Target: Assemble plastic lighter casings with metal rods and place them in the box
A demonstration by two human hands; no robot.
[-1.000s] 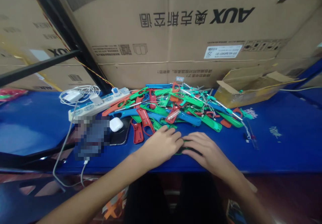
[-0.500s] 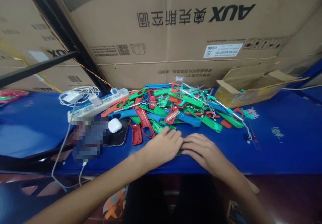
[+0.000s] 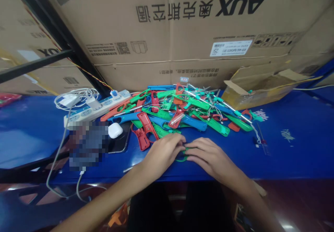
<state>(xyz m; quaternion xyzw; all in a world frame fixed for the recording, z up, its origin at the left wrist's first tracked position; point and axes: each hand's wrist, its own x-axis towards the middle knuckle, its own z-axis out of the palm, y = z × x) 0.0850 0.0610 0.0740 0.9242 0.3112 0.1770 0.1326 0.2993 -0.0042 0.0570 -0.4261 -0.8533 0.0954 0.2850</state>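
My left hand (image 3: pixel 165 153) and my right hand (image 3: pixel 207 155) meet near the front edge of the blue table. Between them is a green plastic lighter casing (image 3: pixel 181 159), with a rounded loop showing below the fingertips. Both hands have their fingers curled in on it; most of the casing is covered. Just beyond the hands lies a heap of long-lighter parts: a blue casing (image 3: pixel 194 121), a green casing (image 3: pixel 219 126) and a red casing (image 3: pixel 147 126), among several more. Metal tubes (image 3: pixel 232 111) with teal fittings and thin white wires lie on the heap's right side.
A white power strip (image 3: pixel 100 108) and a phone (image 3: pixel 122 143) bearing a white earbud case (image 3: pixel 115 130) lie left. An open cardboard box (image 3: pixel 240 96) stands right, near a screwdriver (image 3: pixel 264 142). Behind rises a large carton (image 3: pixel 172 33). A thin metal piece (image 3: pixel 128 169) lies by my left forearm.
My left hand has turned and its fingers have drawn back slightly, uncovering more of the green casing. My right hand stays nearly in place. The thin metal piece now shows beside my left forearm.
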